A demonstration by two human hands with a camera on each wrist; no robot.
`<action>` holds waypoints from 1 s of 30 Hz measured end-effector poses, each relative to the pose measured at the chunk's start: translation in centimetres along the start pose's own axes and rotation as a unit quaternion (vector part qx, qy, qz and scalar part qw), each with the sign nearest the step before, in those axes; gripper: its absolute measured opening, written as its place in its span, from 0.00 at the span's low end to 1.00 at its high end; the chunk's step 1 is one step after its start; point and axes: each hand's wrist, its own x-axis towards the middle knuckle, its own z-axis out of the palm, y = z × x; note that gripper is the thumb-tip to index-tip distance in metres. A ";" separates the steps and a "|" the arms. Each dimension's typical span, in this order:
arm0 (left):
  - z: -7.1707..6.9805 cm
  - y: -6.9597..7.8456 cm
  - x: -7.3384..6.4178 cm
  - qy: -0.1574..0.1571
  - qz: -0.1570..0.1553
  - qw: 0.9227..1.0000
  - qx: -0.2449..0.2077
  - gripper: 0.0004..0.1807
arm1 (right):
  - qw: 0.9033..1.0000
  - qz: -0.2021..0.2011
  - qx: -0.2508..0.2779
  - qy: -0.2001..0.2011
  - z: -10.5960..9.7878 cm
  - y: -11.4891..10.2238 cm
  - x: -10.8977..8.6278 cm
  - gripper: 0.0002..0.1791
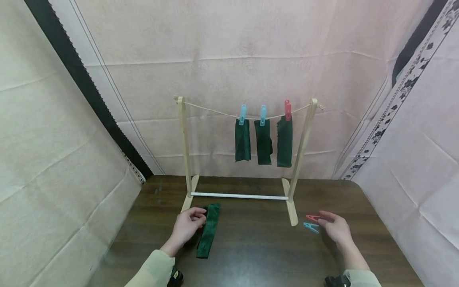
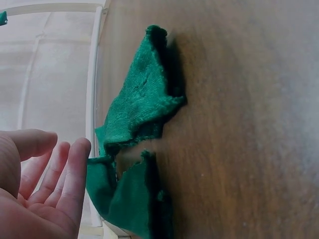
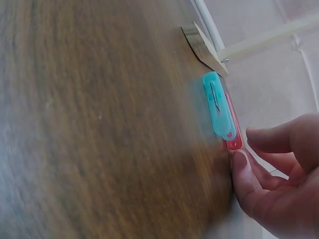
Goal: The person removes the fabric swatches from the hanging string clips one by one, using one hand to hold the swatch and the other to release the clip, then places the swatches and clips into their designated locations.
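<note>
the left hand (image 1: 186, 227) is spread beside green cloth (image 1: 208, 233), the right hand (image 1: 336, 229) likewise beside a red peg (image 3: 235, 144) toward the tabletop's (image 1: 258, 243) right edge.

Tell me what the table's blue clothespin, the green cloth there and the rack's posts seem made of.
Blue clothespin: probably smooth plastic; moulded-looking body, metallic-looking spring.
Green cloth: seemingly woven or knit fabric, slight sheen, ragged edges.
Posts: likely wood, matte; pale timber colour.
</note>
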 end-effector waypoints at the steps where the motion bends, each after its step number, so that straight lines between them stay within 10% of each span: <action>1: 0.0 0.0 0.0 0.000 -0.001 1.000 -0.002 0.11 | 1.000 0.001 0.000 0.001 0.0 0.0 0.0 0.28; 16: -0.4 1.1 0.9 0.010 0.006 0.999 -0.041 0.12 | 0.999 -0.008 0.020 0.028 -0.2 -2.2 -0.6 0.31; 30: -0.2 4.4 2.5 0.029 0.025 0.996 -0.077 0.12 | 0.992 -0.116 -0.013 0.036 -0.4 -9.7 -0.9 0.29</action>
